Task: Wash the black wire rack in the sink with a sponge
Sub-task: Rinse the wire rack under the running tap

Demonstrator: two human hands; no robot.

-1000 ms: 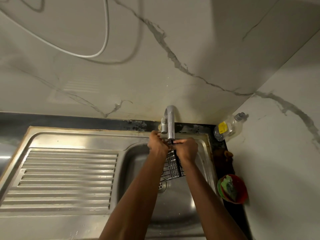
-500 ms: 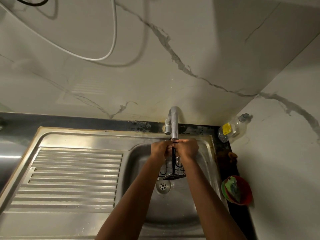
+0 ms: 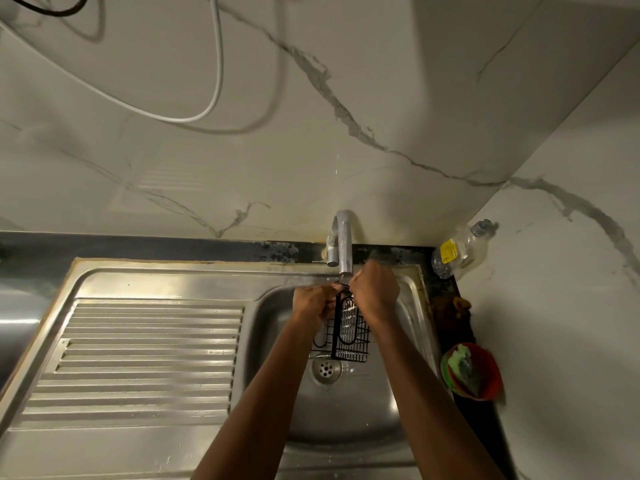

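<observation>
- We can read no text, brand or number anywhere in the view.
- We see a yellow label (image 3: 449,251) on the clear plastic bottle (image 3: 460,251) in the corner by the wall, but its print is too small and blurred to make out.

Both bare forearms reach up from the lower edge of the view and converge toward the middle. The left hand (image 3: 313,303) has its fingers curled, gripping the top of the black wire rack (image 3: 346,332). The right hand (image 3: 375,294), knuckles up and slightly higher, is closed on the same top edge. The two hands nearly touch.
</observation>
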